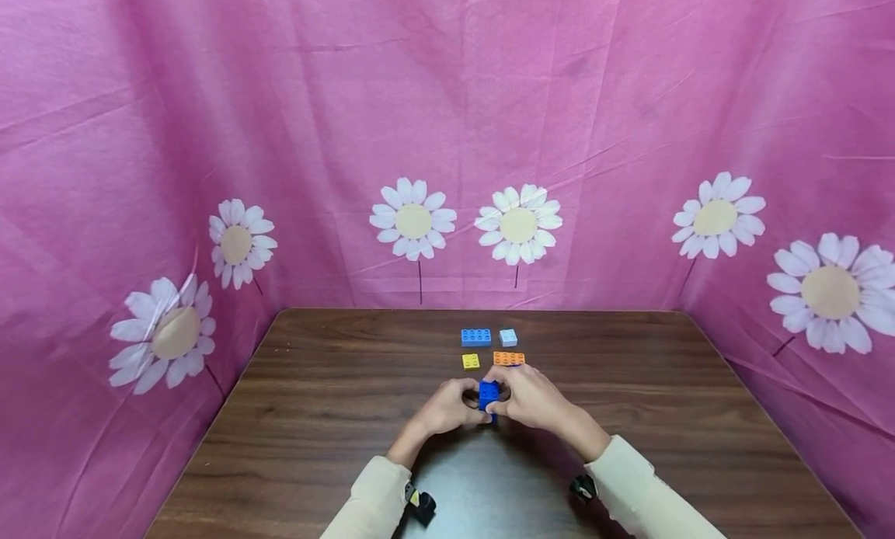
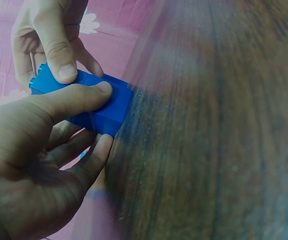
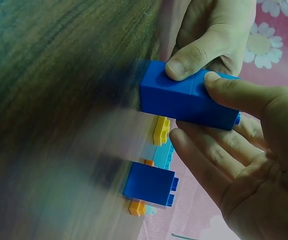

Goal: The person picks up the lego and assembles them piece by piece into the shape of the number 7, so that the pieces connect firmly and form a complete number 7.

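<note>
Two dark blue toy bricks, stacked upright into a tower (image 1: 488, 393), stand between both hands near the middle of the table. My left hand (image 1: 449, 408) pinches the lower brick (image 2: 115, 107), its thumb on the near face. Higher up, my right hand (image 1: 534, 397) grips the upper brick (image 3: 219, 110) near its studs. A seam between the two bricks shows in the right wrist view. Whether the tower's base touches the table is hard to tell. Another dark blue brick (image 3: 151, 184) sits close by on the table, mostly hidden behind my right hand in the head view.
Beyond the hands lie a yellow brick (image 1: 471, 361) and an orange brick (image 1: 509, 358). Farther back are a medium blue brick (image 1: 476, 337) and a light blue brick (image 1: 508, 338). Pink cloth (image 1: 461, 119) with daisies surrounds the brown wooden table (image 1: 336, 399).
</note>
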The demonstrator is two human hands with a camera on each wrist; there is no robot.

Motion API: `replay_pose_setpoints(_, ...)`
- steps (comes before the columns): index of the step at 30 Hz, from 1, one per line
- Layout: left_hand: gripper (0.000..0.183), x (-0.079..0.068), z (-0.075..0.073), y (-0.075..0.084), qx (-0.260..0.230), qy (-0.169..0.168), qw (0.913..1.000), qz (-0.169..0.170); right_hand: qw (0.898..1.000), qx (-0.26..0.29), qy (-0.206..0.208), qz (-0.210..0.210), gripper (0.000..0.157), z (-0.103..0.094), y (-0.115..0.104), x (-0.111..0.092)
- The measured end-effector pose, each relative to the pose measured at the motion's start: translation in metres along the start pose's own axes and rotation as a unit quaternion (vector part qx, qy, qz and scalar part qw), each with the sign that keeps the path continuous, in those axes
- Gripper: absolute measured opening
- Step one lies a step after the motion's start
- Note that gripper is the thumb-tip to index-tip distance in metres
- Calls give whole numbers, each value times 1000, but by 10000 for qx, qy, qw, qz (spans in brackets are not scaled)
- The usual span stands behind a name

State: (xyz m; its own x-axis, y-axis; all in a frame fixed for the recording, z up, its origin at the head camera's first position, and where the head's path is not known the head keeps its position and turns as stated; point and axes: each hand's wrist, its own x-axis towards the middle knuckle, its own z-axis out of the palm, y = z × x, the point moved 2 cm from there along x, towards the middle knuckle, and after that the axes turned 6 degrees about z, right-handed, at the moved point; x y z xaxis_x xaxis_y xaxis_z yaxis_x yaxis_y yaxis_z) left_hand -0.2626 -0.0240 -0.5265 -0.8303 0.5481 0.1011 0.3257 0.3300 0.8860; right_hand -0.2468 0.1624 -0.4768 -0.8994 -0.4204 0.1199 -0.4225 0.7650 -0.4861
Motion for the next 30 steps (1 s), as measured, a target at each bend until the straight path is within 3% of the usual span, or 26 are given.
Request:
replay_pose_setpoints(21, 28, -1, 2, 2, 36, 23, 9999, -144, 9992, -86, -93, 378, 32, 0, -2, -2)
replay_pose_setpoints(30, 30, -2, 2, 4, 168, 73, 9998, -35, 9993, 5, -357, 104, 40, 0, 1, -4)
